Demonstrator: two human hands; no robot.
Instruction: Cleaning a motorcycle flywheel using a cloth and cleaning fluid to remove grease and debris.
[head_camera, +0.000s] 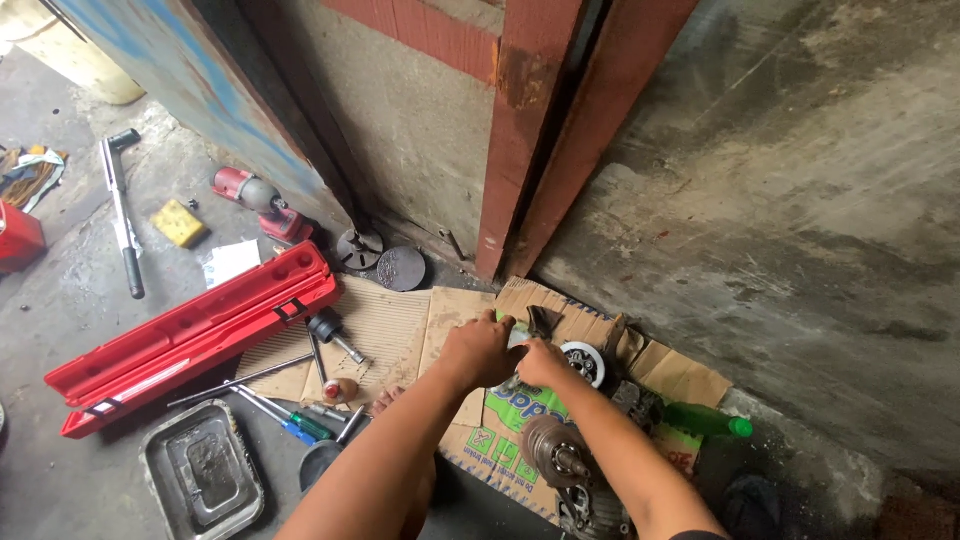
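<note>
My left hand (481, 350) and my right hand (541, 362) are close together over flattened cardboard (455, 310) on the floor. Both are curled on a small pale part between them; what it is I cannot tell. A dark pliers-like tool (543, 320) lies just beyond my fingers. Right of my right hand sits a round white and metal engine part (585, 362). Below my right forearm lies a greasy engine assembly (560, 465).
A long red tool case (190, 335) lies at the left, beside a metal tray (200, 470) and several screwdrivers (290, 420). A long wrench (122, 215), a red power tool (255, 200), a green bottle (705, 420) and a rusty door frame (520, 130) are around.
</note>
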